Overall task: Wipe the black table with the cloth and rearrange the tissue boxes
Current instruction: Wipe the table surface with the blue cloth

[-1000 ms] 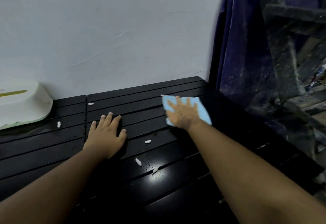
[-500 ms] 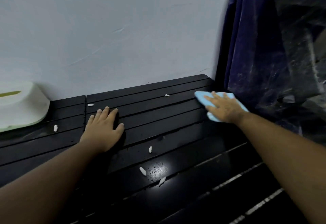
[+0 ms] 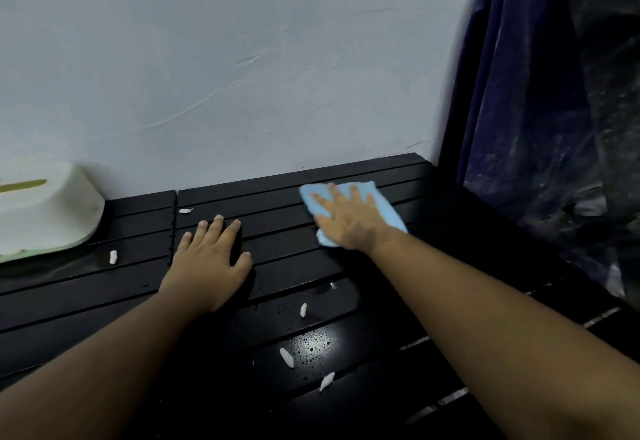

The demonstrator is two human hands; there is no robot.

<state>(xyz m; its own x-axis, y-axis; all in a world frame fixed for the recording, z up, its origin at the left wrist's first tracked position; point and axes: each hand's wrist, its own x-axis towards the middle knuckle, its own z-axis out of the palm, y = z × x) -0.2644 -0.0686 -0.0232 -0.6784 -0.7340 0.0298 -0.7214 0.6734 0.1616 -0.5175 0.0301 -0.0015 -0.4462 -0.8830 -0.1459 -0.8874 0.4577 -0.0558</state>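
Under both hands lies the black table (image 3: 104,287), made of long slats and set against a pale wall (image 3: 225,58); beyond the right hand (image 3: 348,221), off the table's end, hangs a dark blue curtain (image 3: 512,93); far out past the left hand (image 3: 207,263), by the wall, sits a white tissue box (image 3: 45,211) with a slot in its top. The light blue cloth (image 3: 388,209) is under the right hand, near the back of the table; that hand lies flat with its fingers spread, pressing down on the cloth. The left hand rests flat on the bare slats, fingers straight and close together, holding nothing. Small white bits (image 3: 286,357) lie on the table, some nearer the person than the hands, two out past the left hand; tiny water drops (image 3: 311,344) shine on the slats near the white bits.
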